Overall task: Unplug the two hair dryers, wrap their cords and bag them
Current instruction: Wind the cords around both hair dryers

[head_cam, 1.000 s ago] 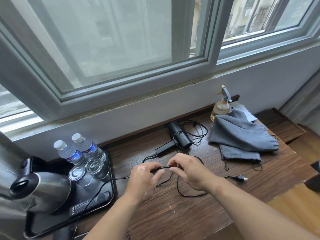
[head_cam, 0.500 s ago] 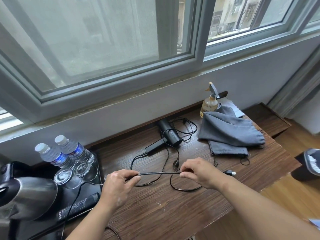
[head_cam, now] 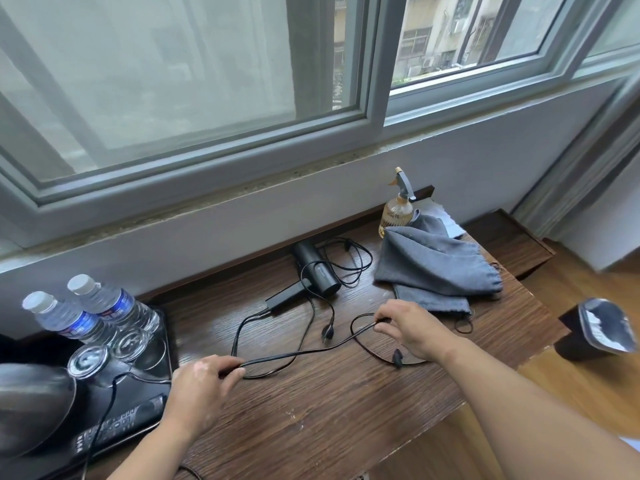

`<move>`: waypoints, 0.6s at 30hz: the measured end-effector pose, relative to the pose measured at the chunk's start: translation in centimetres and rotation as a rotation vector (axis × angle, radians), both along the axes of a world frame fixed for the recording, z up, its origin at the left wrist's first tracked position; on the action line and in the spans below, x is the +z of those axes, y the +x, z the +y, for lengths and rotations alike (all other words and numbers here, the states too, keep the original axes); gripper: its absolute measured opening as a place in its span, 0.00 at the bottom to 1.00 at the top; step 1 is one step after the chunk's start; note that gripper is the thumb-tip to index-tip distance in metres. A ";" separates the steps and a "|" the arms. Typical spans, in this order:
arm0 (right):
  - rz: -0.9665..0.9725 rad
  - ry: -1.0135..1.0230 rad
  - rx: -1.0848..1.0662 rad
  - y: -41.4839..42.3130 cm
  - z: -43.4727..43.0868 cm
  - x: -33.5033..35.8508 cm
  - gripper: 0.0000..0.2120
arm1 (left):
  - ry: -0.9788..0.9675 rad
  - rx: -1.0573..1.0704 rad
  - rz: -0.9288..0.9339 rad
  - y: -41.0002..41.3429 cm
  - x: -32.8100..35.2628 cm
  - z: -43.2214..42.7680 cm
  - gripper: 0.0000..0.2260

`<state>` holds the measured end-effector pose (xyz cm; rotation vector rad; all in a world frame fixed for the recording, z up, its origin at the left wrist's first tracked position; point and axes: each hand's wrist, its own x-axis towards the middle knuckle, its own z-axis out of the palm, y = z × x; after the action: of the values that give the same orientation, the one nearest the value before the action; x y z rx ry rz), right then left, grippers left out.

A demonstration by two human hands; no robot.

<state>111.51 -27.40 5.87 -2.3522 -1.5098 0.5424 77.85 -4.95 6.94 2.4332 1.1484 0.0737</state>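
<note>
A black hair dryer lies on the wooden table near the wall, its folded handle pointing left. Its black cord runs loose across the table. My left hand pinches the cord at the left and my right hand pinches it at the right, a doubled length stretched between them. One plug lies below my right hand, another plug lies mid-table. More cord is coiled right of the dryer. Two grey drawstring bags lie at the right.
A black tray at the left holds two water bottles, upturned glasses, a kettle and a remote control. A spray bottle stands by the wall. A dark bin stands on the floor at right.
My hands have moved apart, the left toward the tray and the right toward the bags, pulling the cord out into a longer stretched length. The camera view has shifted right.
</note>
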 end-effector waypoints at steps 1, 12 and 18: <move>-0.005 0.002 0.005 0.4 -0.1 0.0 0.07 | 0.040 -0.031 0.031 0.3 -0.1 -0.3 0.10; -0.086 -0.213 -0.018 5.9 -2.9 -1.1 0.08 | 0.008 -0.078 0.113 1.7 -0.1 -1.2 0.24; -0.089 -0.333 0.026 4.6 -2.9 -3.1 0.08 | -0.260 0.047 -0.075 1.4 -0.7 -2.9 0.20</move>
<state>116.09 -30.33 2.79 -2.6385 -1.5955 0.7565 79.24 -7.84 6.28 2.1582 1.1083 0.0283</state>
